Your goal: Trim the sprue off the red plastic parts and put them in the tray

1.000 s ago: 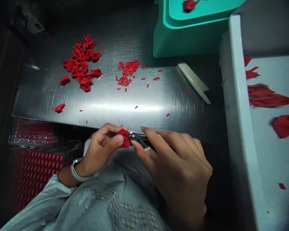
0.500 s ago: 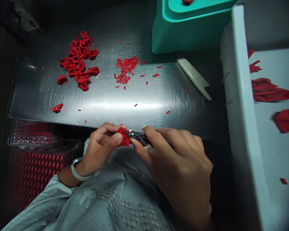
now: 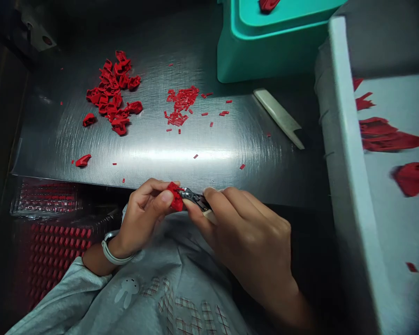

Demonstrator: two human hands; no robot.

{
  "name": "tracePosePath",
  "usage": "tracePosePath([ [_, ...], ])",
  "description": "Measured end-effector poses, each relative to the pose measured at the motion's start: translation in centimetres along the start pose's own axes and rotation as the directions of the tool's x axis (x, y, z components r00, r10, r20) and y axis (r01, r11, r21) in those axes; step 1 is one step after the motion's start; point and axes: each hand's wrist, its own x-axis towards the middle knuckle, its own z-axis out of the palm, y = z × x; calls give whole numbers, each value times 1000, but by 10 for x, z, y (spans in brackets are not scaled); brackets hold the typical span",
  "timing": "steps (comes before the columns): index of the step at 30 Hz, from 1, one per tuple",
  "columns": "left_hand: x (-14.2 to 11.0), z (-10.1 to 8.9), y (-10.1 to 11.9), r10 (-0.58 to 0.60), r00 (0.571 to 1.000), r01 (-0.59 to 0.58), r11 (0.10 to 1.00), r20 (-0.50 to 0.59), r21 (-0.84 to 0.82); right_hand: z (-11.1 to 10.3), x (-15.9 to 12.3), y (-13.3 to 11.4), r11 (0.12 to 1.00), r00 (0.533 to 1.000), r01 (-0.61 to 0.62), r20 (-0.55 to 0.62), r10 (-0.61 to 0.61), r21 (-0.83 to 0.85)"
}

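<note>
Just off the table's front edge, my left hand (image 3: pixel 145 211) pinches a small red plastic part (image 3: pixel 175 197) between thumb and fingers. My right hand (image 3: pixel 246 232) is closed around a pair of cutting pliers (image 3: pixel 194 197) with pale grips; most of the handles are hidden by my fingers. The jaws of the pliers are at the right side of the red part; whether they bite on it I cannot tell. On the metal table (image 3: pixel 153 158), a heap of similar red parts (image 3: pixel 113 93) lies at the left, with one single part (image 3: pixel 83 160) nearer the front.
Small red offcuts (image 3: pixel 182 104) lie in a pile mid-table, others scattered. A pale flat strip (image 3: pixel 278 116) rests below a green bin (image 3: pixel 272 56). At right stands a white bin (image 3: pixel 349 153) with red pieces inside. Clear trays of red parts (image 3: pixel 61 256) are at lower left.
My right hand has drawn in slightly to the left, its fingers closer round the pliers. The red part and pliers have shifted a little left, and the whole view has moved slightly.
</note>
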Motion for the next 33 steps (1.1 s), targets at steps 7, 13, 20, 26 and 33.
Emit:
tracePosePath([
  [7, 2, 0, 8, -122, 990, 126, 990, 63, -58, 2, 7, 5, 860, 981, -193, 124, 152, 472],
  [13, 0, -6, 15, -147, 982, 160, 981, 120, -111, 7, 7, 2, 774, 969, -245, 124, 213, 584],
  [20, -3, -15, 13, -43, 990, 49, 998, 136, -37, 9, -2, -3, 983, 995, -75, -51, 85, 168],
  [26, -5, -17, 12, 32, 990, -27, 999, 139, -36, 2, -3, -6, 999, 996, 9, -94, -5, 38],
  [33, -8, -14, 8, 33, 992, -34, 999, 125, 7, -1, 1, -6, 999, 993, 43, -109, -45, -18],
])
